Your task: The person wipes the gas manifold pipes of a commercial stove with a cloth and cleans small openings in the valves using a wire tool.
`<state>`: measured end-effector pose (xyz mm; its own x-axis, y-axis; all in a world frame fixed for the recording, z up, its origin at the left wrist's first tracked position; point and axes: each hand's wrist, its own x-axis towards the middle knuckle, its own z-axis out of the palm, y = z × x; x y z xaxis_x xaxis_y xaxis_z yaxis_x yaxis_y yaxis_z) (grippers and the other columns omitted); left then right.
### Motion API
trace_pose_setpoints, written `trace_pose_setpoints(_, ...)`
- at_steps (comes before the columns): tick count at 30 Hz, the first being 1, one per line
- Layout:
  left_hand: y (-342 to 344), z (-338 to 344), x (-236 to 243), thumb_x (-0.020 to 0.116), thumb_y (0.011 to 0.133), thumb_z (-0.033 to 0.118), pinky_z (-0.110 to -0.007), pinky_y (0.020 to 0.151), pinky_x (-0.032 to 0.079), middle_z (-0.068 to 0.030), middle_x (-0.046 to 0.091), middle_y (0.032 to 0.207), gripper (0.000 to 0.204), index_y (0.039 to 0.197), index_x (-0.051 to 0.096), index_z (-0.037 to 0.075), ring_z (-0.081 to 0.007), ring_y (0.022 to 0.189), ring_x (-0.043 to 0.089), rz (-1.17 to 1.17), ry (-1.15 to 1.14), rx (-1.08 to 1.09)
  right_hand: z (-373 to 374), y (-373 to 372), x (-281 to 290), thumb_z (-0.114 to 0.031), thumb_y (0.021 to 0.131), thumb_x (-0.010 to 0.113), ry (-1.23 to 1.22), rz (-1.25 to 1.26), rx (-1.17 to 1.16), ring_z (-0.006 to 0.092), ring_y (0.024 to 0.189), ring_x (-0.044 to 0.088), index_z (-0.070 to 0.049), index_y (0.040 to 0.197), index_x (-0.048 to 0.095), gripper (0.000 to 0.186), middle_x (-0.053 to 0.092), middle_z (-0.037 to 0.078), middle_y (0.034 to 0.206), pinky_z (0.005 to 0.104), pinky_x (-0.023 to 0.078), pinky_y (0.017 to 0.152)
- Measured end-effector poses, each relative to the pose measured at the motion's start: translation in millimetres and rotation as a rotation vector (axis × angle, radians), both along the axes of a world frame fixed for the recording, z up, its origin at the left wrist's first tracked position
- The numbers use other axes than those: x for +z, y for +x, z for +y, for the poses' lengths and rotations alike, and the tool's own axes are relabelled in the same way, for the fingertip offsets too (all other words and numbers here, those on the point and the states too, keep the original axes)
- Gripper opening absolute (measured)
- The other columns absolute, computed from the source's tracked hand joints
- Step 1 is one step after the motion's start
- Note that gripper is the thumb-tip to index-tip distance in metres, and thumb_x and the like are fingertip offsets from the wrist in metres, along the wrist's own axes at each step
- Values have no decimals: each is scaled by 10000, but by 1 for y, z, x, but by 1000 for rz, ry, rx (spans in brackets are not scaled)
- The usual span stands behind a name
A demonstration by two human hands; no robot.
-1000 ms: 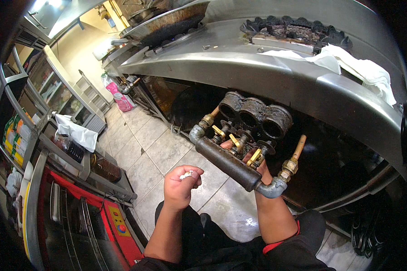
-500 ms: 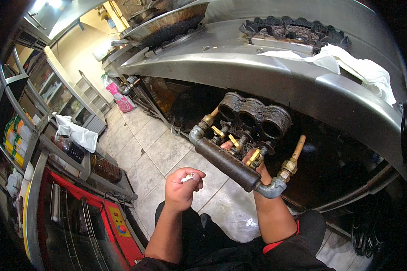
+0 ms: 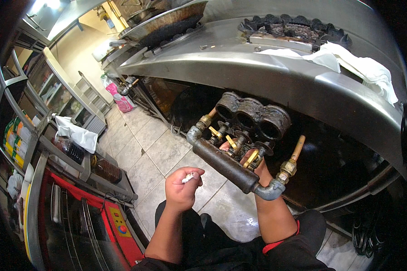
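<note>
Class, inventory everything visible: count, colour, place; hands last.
Pipe: 1, dark, centre
Levers: 3, yellow, behind pipe
Tubes: 3, blackened, behind levers
Counter: 1, silver, upper right
Burner: 1, blackened, on counter
Cloth: at least 1, white, on counter
Wok: at least 1, dark, top
Bag: 1, mostly pink, upper left
Cabinet: 1, pale, left rear
Packs: several, multicoloured, far left
Sheet: 1, white, left
Machine: 1, red and black, lower left
Floor: 1, grey, centre
Scrap: 1, white, lower centre
Left hand: 1, bare, holding scrap
Right hand: 1, bare, behind pipe, partly hidden
</note>
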<state>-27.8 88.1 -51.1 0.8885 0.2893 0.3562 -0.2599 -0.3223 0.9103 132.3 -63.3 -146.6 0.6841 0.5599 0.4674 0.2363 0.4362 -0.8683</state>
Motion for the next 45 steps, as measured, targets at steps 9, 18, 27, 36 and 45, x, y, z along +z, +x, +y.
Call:
trace_pose_setpoints(9, -4, 0, 0, 564, 906, 89, -235, 568, 440, -52, 606, 697, 142, 888, 643, -26, -100, 615, 552, 56, -65, -56, 2, 3, -9, -177, 801, 577, 58, -284, -109, 262, 1170, 543, -161, 1187, 625, 389, 607, 64, 1227, 452, 380, 1030)
trace_pose_setpoints(18, 1, 6, -7, 567, 924, 115, -239, 603, 449, -46, 611, 722, 158, 929, 644, -21, -98, 646, 554, 29, -158, -75, 6, 3, -10, -189, 775, 597, -349, -209, -202, 264, 1156, 549, -156, 1181, 625, 408, 609, 66, 1214, 457, 397, 1010)
trace_pose_setpoints(27, 3, 3, -5, 604, 920, 141, -242, 643, 461, -40, 622, 749, 179, 975, 654, -23, -100, 691, 565, -28, 4, 78, -3, 2, 1, -180, 686, 633, -338, -708, -486, 280, 1150, 550, -134, 1143, 645, 459, 609, 84, 1198, 477, 389, 1015)
trace_pose_setpoints(36, 3, 4, -5, 602, 921, 151, -246, 619, 456, -41, 610, 725, 172, 921, 647, -16, -105, 662, 557, -40, -17, 61, 2, -1, -3, -198, 713, 638, -78, 155, -11, 259, 1159, 547, -131, 1152, 637, 445, 607, 89, 1206, 466, 387, 1026)
trace_pose_setpoints(45, 2, 5, -8, 600, 920, 146, -244, 597, 443, -36, 600, 709, 166, 916, 641, -15, -103, 648, 545, -60, -76, 2, -4, -2, 2, -193, 888, 553, 468, 388, 463, 251, 1140, 563, -106, 1184, 602, 312, 606, 74, 1211, 399, 399, 1040)
